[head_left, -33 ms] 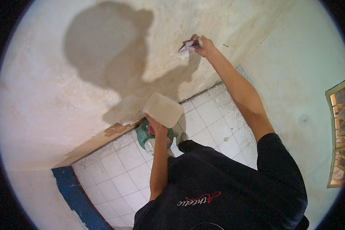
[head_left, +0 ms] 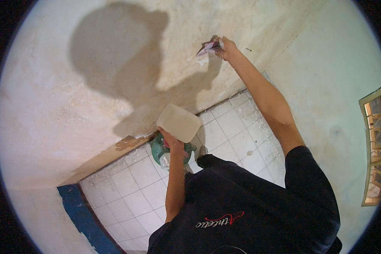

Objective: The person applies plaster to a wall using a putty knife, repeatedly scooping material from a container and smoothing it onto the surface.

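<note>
My left hand [head_left: 172,139] grips the near left side of a beige, square thing with rounded corners, like a tub or flat container [head_left: 179,123]. I cannot make out whether this is its open top or a closed face. Up and to the right, my right hand [head_left: 225,48] is closed round a crumpled, thin white and purple piece, cloth or plastic film [head_left: 206,51]. It is held at the stained cream wall [head_left: 186,25], with a loose white end hanging down. Its fingers are partly hidden by the bunched material.
Below the left hand, a green rounded container or bag [head_left: 158,150] with pink and clear plastic stands on white floor tiles [head_left: 144,192]. A nail-like piece [head_left: 249,50] juts from the wall by my right wrist. A blue strip [head_left: 78,211] and a grilled window [head_left: 376,148] flank the room.
The beige container has shifted very slightly down and left with my left hand. My right hand stays at nearly the same spot on the wall, its fingers a little moved.
</note>
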A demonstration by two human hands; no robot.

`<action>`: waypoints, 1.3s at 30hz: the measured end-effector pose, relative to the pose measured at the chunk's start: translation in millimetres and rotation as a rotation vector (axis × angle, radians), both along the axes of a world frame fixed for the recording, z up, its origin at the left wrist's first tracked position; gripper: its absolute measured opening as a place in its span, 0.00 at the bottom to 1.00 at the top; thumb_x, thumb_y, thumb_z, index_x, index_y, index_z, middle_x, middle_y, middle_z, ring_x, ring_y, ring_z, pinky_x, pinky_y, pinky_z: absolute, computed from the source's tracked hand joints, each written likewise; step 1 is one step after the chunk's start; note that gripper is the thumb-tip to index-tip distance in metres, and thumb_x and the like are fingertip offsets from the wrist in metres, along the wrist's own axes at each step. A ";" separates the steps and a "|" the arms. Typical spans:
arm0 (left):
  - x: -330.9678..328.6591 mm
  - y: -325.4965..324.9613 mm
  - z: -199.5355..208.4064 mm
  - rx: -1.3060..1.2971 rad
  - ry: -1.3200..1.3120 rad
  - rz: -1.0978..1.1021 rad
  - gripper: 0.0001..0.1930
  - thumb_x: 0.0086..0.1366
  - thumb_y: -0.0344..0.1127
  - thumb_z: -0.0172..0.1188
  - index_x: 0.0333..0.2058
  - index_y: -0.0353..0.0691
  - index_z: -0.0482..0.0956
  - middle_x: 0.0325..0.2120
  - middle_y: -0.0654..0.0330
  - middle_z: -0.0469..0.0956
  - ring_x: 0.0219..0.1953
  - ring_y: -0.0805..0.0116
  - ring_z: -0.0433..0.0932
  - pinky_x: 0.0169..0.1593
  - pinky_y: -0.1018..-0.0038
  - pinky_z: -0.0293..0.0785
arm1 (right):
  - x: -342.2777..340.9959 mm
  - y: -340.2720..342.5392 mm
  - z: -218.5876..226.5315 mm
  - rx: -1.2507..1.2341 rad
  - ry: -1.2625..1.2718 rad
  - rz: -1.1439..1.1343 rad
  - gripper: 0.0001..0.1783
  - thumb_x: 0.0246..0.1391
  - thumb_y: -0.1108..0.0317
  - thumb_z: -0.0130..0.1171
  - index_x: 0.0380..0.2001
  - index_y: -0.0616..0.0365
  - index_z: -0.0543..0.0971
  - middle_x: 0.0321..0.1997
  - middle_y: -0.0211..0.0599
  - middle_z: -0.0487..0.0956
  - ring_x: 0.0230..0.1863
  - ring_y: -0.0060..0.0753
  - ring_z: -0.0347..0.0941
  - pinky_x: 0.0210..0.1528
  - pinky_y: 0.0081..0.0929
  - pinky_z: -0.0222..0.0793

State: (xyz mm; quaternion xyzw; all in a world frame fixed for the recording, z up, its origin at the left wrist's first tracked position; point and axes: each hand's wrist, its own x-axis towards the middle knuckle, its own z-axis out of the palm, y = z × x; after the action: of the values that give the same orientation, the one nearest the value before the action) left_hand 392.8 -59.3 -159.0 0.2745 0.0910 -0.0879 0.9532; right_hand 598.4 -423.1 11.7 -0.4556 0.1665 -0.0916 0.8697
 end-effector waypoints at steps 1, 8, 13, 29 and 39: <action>-8.9 8.2 2.9 0.447 -0.181 0.074 0.29 0.69 0.62 0.36 0.58 0.47 0.62 0.55 0.60 0.68 0.57 0.58 0.68 0.56 0.60 0.70 | -0.5 -2.2 11.1 0.001 0.005 -0.002 0.16 0.62 0.66 0.36 0.37 0.68 0.70 0.40 0.56 0.76 0.45 0.51 0.76 0.46 0.53 0.77; -35.4 57.7 21.3 0.264 -0.114 0.139 0.35 0.64 0.68 0.39 0.59 0.47 0.61 0.55 0.59 0.67 0.56 0.56 0.68 0.56 0.56 0.70 | -92.0 33.2 52.8 0.120 -0.139 -0.033 0.18 0.63 0.66 0.35 0.42 0.72 0.69 0.44 0.55 0.75 0.47 0.52 0.75 0.47 0.46 0.78; -60.7 47.7 69.1 0.239 -0.002 0.189 0.35 0.66 0.68 0.34 0.60 0.47 0.60 0.57 0.58 0.66 0.57 0.55 0.68 0.58 0.57 0.68 | -113.8 3.4 -79.5 0.161 -0.213 -0.062 0.24 0.66 0.60 0.31 0.41 0.71 0.72 0.40 0.53 0.77 0.43 0.50 0.76 0.45 0.49 0.76; -98.0 67.8 77.0 0.165 -0.099 0.205 0.30 0.68 0.62 0.36 0.60 0.48 0.57 0.55 0.57 0.65 0.55 0.57 0.69 0.55 0.57 0.72 | -60.6 35.2 -51.0 0.243 -0.052 -0.147 0.20 0.65 0.62 0.29 0.40 0.64 0.68 0.46 0.56 0.72 0.48 0.54 0.73 0.49 0.52 0.77; -89.7 61.2 51.5 0.156 -0.029 0.167 0.34 0.67 0.66 0.33 0.61 0.47 0.59 0.57 0.58 0.66 0.57 0.53 0.68 0.56 0.54 0.70 | -64.7 21.6 56.8 0.304 -0.159 -0.079 0.14 0.61 0.67 0.39 0.29 0.66 0.70 0.39 0.57 0.74 0.44 0.57 0.74 0.50 0.56 0.76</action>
State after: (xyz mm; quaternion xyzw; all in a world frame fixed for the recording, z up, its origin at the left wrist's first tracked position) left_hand 303.1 1.9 -107.4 0.3405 0.1066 0.0033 0.9342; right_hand 533.7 -401.5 68.5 -0.3032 0.1270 -0.1354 0.9347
